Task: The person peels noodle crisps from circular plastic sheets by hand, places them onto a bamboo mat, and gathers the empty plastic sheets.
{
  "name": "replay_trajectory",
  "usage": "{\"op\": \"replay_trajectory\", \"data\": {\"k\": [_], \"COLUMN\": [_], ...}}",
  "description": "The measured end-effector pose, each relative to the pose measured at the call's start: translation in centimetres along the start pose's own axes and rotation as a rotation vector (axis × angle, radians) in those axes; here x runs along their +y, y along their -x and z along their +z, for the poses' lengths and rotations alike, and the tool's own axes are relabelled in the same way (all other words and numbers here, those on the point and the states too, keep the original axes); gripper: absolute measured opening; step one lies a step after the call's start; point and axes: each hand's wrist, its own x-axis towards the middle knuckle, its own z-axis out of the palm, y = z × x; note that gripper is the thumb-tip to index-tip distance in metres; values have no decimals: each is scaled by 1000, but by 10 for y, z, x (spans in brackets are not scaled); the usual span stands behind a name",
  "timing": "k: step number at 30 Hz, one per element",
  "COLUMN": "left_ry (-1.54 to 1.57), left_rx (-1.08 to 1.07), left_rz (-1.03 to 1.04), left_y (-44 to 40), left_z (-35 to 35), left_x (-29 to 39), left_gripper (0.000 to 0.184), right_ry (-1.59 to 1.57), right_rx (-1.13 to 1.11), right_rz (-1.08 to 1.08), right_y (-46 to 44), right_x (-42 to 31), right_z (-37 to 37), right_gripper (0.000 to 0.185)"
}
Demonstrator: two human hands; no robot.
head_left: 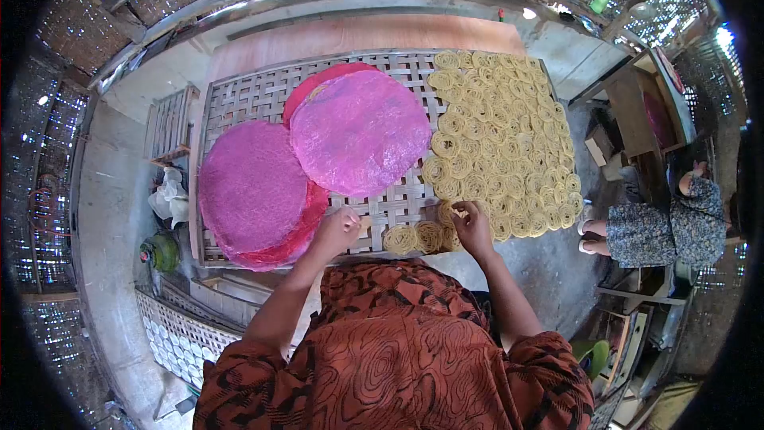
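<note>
Many round yellow noodle-like coils [501, 127] cover the right side of a woven bamboo tray [390, 211]. My right hand [473, 227] is over the coils near the tray's front edge, fingers bent down at them; whether it grips one is too small to tell. My left hand [341, 231] hovers over the front edge of the tray, fingers curled together, their contents unclear. Beside it lies a dark pink round sheet [251, 183] over red ones. A brighter pink round sheet [362, 131] lies behind, overlapping a red sheet [298, 95].
A wooden board [366, 34] lies behind the tray. At the right, another person [668, 223] in patterned clothes is near a wooden cabinet [637, 111]. A green container [161, 253] and a white bag [169, 195] are on the left. A rack with white rounds [175, 350] is lower left.
</note>
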Motion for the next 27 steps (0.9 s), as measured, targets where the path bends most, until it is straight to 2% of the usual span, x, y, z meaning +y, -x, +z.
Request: {"op": "replay_trajectory", "data": {"k": [1, 5, 7, 8, 12, 15, 17, 18, 20, 23, 27], "left_ry": [182, 408, 99, 20, -43, -61, -360, -362, -562, -589, -684], "left_rx": [-90, -144, -51, -54, -7, -38, -197, -195, 34, 141, 216], "left_rz": [-84, -124, -52, -85, -41, -8, 74, 77, 352, 361, 333], "left_y": [2, 7, 10, 11, 9, 1, -2, -7, -19, -58, -100], "left_z": [3, 34, 40, 41, 39, 35, 27, 26, 30, 38, 42], "left_x": [5, -8, -7, -7, -4, -1, 10, 14, 26, 35, 15], "left_gripper": [15, 16, 15, 15, 16, 20, 28, 28, 35, 38, 36], "right_ry": [-17, 5, 26, 28, 10, -8, -24, -7, 8, 52, 6], "right_rx": [1, -20, -26, -24, -34, -30, -8, -21, -36, -54, -52], "right_rz": [-5, 14, 10, 11, 18, 15, -8, 4, 8, -10, -24], "right_y": [-1, 0, 0, 0, 2, 2, 3, 3, 3, 2, 4], "right_x": [2, -2, -1, 0, -7, -8, -7, -6, -6, -11, -27], "right_z": [1, 1, 2, 2, 0, 1, 1, 0, 2, 2, 1], "right_gripper": [18, 17, 18, 18, 17, 16, 16, 16, 17, 18, 16]}}
